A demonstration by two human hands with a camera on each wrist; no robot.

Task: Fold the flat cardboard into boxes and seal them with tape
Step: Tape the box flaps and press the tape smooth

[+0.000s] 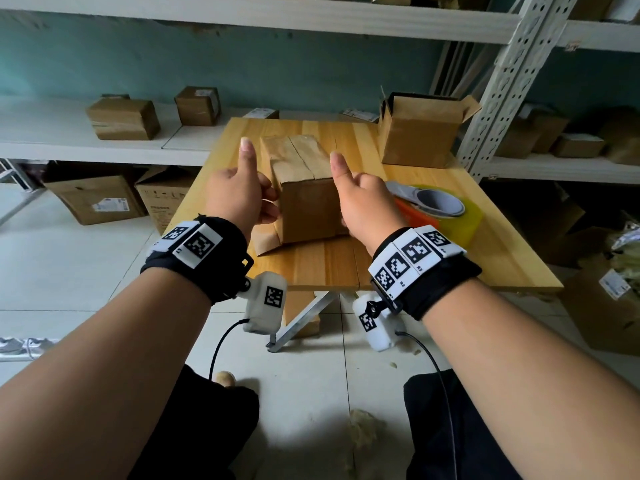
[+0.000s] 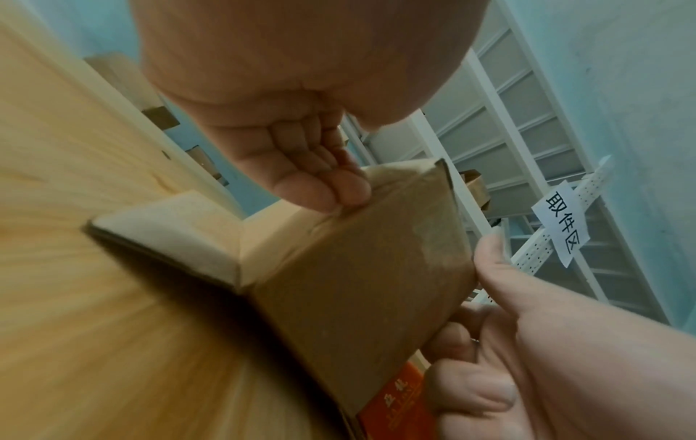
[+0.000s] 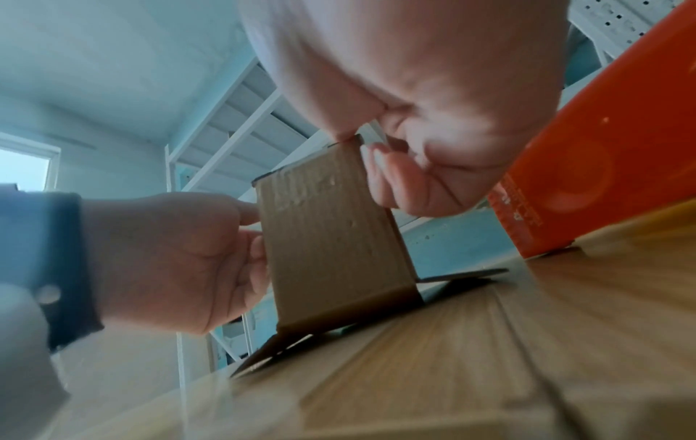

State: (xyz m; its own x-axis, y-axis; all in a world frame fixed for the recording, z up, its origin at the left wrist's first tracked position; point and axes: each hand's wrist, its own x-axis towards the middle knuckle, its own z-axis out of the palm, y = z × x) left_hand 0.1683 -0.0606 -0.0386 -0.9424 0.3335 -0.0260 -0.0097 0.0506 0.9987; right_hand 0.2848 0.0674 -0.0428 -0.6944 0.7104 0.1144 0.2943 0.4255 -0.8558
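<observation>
A small brown cardboard box (image 1: 304,206) stands on the wooden table (image 1: 346,268). Its top flaps are folded down, with a seam along the middle, and a bottom flap (image 1: 265,242) splays out on the tabletop. My left hand (image 1: 239,195) holds the box's left side with curled fingers (image 2: 320,190), thumb raised. My right hand (image 1: 367,202) holds the right side the same way, its fingers (image 3: 395,181) curled against the upper edge. An orange tape dispenser (image 1: 415,216) with a roll of clear tape (image 1: 464,216) lies just right of my right hand.
An open cardboard box (image 1: 419,133) stands at the table's back right corner. White metal shelving (image 1: 505,88) with several parcels runs behind and to the right. More cartons (image 1: 97,202) sit on the tiled floor at the left.
</observation>
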